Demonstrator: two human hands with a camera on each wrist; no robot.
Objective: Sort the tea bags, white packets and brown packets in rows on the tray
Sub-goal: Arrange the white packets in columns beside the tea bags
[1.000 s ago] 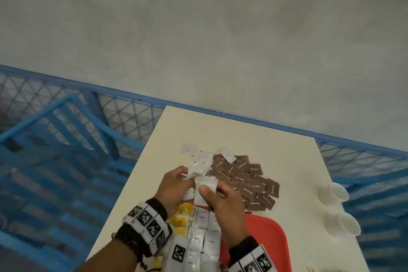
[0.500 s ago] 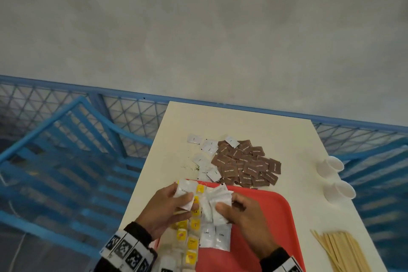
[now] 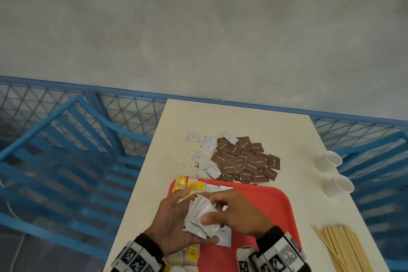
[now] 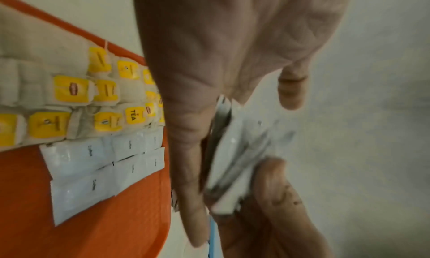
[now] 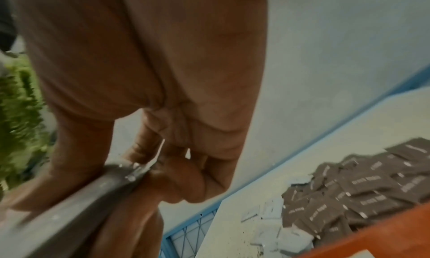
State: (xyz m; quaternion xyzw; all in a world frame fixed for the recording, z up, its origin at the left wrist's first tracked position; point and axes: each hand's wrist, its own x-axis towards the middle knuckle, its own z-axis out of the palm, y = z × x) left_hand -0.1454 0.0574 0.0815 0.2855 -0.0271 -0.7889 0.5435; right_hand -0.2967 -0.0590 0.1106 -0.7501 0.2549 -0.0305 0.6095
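Both hands meet over the red tray (image 3: 265,205) around one stack of white packets (image 3: 199,216). My left hand (image 3: 176,223) cradles the stack from below, fingers along one side and thumb on the other. My right hand (image 3: 229,210) pinches it from the right, thumb on top. Tea bags (image 3: 189,184) with yellow tags line the tray's left side, with white packets (image 4: 93,160) laid in rows beside them. The brown packets (image 3: 245,161) lie heaped on the table beyond the tray, several loose white packets (image 3: 207,146) beside them. The left wrist view shows the stack (image 4: 235,151) edge-on.
Two white paper cups (image 3: 329,161) stand at the table's right edge. A bundle of wooden stirrers (image 3: 344,247) lies at the front right. A blue mesh railing (image 3: 132,112) runs behind and left of the table. The tray's right half shows bare red surface.
The hands drew back from the loose pile at the tray's far edge to over the tray. The packets held apart half a second ago are now one stack between both hands.
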